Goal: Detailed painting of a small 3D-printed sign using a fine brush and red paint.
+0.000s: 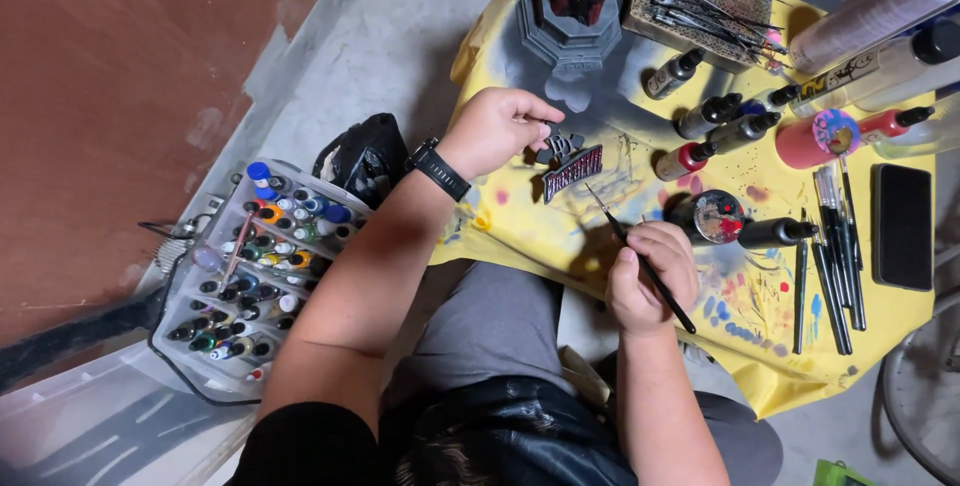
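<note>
Fingers of the right hand (650, 281) pinch a thin black paintbrush (640, 258), its tip aimed at the small dark plaque (572, 173) lying on the yellow cloth (520, 221). Left hand (497, 131) curls around a little grey model piece (560, 144) just above that plaque. Red strokes already show on the plaque, so painting looks partly done, with dark areas left. An open paint pot (716, 216) sits near the brush hand; a tray of paint bottles (262, 276) rests on the floor.
</note>
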